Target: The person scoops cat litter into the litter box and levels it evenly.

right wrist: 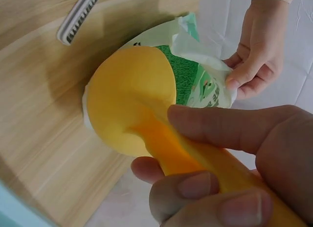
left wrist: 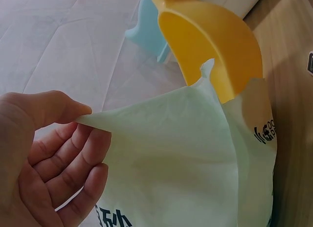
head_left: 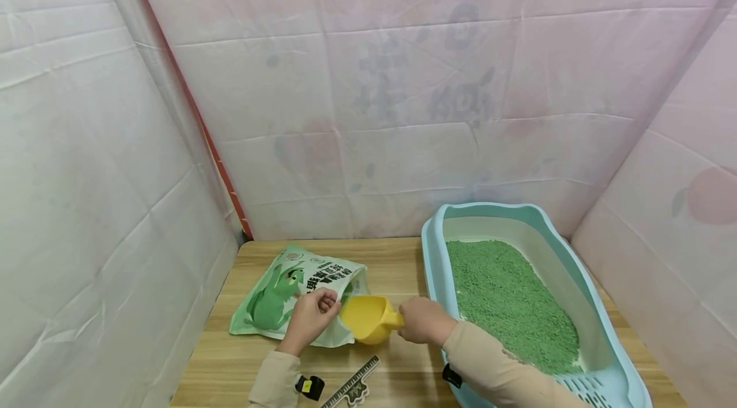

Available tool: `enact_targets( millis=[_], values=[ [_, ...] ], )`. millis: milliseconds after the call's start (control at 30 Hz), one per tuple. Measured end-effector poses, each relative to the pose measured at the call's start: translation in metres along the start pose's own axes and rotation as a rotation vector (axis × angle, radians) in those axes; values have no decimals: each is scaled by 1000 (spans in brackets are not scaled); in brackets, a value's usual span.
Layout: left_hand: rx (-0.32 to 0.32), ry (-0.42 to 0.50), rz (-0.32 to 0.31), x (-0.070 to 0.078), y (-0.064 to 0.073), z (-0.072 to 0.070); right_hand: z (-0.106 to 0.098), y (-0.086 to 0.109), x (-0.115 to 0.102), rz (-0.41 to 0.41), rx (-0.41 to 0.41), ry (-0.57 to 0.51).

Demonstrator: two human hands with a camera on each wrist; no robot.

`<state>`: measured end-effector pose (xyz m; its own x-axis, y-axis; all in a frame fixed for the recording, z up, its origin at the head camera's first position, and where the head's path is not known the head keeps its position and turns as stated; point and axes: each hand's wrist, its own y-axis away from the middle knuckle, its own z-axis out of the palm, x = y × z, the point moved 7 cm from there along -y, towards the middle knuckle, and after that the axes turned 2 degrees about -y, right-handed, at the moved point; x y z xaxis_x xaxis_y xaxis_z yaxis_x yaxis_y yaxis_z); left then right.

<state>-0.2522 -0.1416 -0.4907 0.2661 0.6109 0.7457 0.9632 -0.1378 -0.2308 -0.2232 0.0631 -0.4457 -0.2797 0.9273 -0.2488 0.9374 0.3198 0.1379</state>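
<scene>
A light green cat litter bag [head_left: 276, 296] lies on its side on the table, its mouth facing right. My left hand [head_left: 313, 316] pinches the edge of the bag's mouth between thumb and fingers, as the left wrist view shows with the hand [left wrist: 63, 153]. My right hand [head_left: 425, 320] grips the handle of a yellow scoop [head_left: 368, 318], whose bowl is at the bag's opening, its front edge just inside. In the right wrist view the scoop's bowl [right wrist: 129, 100] hides part of the mouth, and green litter [right wrist: 180, 73] shows inside the bag.
To the right stands a light blue litter box [head_left: 435, 261] with green litter [head_left: 512, 306] spread over its floor. A dark toothed strip with a decorated end [head_left: 352, 385] lies at the table's front. Pale printed sheets [head_left: 368, 94] hang around the table at the back and sides.
</scene>
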Motion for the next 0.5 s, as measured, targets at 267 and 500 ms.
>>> enact_targets(
  millis=[267, 500],
  values=[
    [3, 1, 15, 0, 0, -1, 6, -10, -11, -46, 24, -24],
    [18, 1, 41, 1, 0, -1, 22, -24, -23, -68, 13, -6]
  ],
)
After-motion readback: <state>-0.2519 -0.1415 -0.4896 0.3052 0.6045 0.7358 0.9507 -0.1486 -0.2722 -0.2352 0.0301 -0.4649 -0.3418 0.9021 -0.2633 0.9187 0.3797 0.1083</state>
